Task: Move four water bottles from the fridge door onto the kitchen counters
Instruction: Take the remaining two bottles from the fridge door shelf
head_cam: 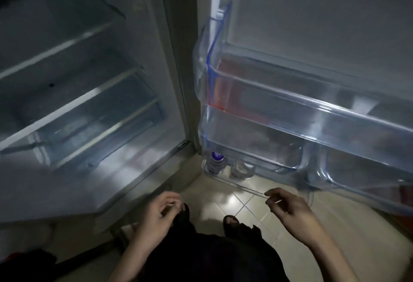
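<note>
Where the fridge [174, 69] stands open, shelves [67, 103] fill the left. Left hand [158, 212]: low, fingers loosely curled, holding nothing. Blue-capped bottle [215, 161] and clear bottle [241, 170]: upright, side by side in the bottom bin [245, 189] of the door [312, 13], at the hinge end. Upper bins [312, 107] overhang them. Right hand [288, 208]: loosely curled, nothing held, at the bottom bin's rim; contact unclear. Floor [245, 205]: pale tiles, dim room, sandalled feet [231, 221] between the hands.

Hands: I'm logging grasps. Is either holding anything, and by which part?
Nothing is held: the left hand and the right hand are both empty, fingers loosely curled.
</note>
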Available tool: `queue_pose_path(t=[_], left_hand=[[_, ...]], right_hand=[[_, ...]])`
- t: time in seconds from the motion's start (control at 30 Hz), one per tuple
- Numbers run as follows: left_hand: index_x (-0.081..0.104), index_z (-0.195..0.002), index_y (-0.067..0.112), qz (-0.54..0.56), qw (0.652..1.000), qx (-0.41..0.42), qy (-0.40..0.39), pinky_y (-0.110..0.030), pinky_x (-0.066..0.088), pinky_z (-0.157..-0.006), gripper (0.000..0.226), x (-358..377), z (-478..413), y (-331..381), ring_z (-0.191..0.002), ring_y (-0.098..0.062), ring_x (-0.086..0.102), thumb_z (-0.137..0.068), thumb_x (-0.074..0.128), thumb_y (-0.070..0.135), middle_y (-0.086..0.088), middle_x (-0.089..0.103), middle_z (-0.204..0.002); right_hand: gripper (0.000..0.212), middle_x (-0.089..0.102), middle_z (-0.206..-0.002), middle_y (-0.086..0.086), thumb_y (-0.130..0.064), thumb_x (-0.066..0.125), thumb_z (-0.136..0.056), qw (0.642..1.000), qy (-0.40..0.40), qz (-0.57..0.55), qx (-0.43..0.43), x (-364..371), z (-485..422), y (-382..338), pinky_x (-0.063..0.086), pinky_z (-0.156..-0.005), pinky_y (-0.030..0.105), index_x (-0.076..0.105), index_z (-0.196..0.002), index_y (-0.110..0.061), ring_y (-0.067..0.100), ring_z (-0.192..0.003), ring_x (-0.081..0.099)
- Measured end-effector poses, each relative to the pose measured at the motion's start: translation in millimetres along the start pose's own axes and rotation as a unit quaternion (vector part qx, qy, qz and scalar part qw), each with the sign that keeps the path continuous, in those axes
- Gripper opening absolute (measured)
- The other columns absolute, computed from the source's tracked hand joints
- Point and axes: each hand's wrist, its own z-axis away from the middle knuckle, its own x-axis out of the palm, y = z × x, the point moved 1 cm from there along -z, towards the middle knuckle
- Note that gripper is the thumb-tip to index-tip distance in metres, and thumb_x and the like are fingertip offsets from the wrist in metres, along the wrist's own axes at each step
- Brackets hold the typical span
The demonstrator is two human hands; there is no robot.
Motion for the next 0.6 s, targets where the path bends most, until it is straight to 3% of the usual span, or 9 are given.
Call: queue_pose_path(t=[0.07,0.2,0.3,0.47,0.6], left_hand=[[0.067,-0.096,0.015,-0.001,0.999,0.011,-0.033,-0.037,0.054,-0.086,0.019,-7.4,-18.8,5.9,-0.089,-0.026,0.071,-0.090,0.065,-0.003,-0.009,0.075,-0.092],[0.066,-0.100,0.018,-0.022,0.993,0.047,-0.105,-0.031,0.055,-0.084,0.018,-15.1,-48.9,16.0,-0.088,-0.017,0.072,-0.092,0.064,0.002,-0.005,0.075,-0.094],[0.067,-0.105,0.015,-0.039,0.984,0.074,-0.156,-0.028,0.054,-0.082,0.018,-11.5,-67.5,24.8,-0.090,-0.013,0.071,-0.092,0.063,0.003,-0.002,0.074,-0.100],[0.061,-0.111,0.021,-0.057,0.970,0.154,-0.178,-0.018,0.052,-0.079,0.034,7.5,-85.8,34.9,-0.091,-0.011,0.068,-0.088,0.066,-0.004,0.001,0.070,-0.106],[0.050,-0.133,0.020,-0.063,0.963,0.202,-0.169,-0.021,0.049,-0.093,0.058,28.6,-94.9,29.0,-0.107,-0.004,0.062,-0.083,0.074,0.004,0.008,0.063,-0.122]], right_hand=[[0.023,0.074,-0.082,-0.007,-0.017,0.068,-0.094,1.000,0.022,0.006,0.020,16.0,11.1,-0.2,0.053,-0.066,0.026,0.065,-0.094,-0.040,0.013,-0.064,0.067],[0.022,0.073,-0.080,-0.018,-0.021,0.067,-0.093,0.996,0.063,-0.007,0.065,49.3,33.1,7.4,0.048,-0.058,0.013,0.064,-0.092,-0.043,0.006,-0.064,0.068],[0.023,0.074,-0.078,-0.013,-0.021,0.067,-0.093,0.990,0.096,-0.038,0.097,69.6,45.5,12.0,0.047,-0.059,0.012,0.064,-0.090,-0.043,0.006,-0.062,0.068],[0.017,0.076,-0.085,0.002,-0.018,0.069,-0.094,0.975,0.136,-0.141,0.106,76.4,45.5,1.5,0.058,-0.072,0.037,0.069,-0.097,-0.035,0.020,-0.076,0.074],[0.021,0.076,-0.097,-0.009,-0.018,0.074,-0.089,0.960,0.185,-0.200,0.067,65.1,17.7,-12.1,0.056,-0.071,0.022,0.068,-0.103,-0.033,0.008,-0.088,0.071]])
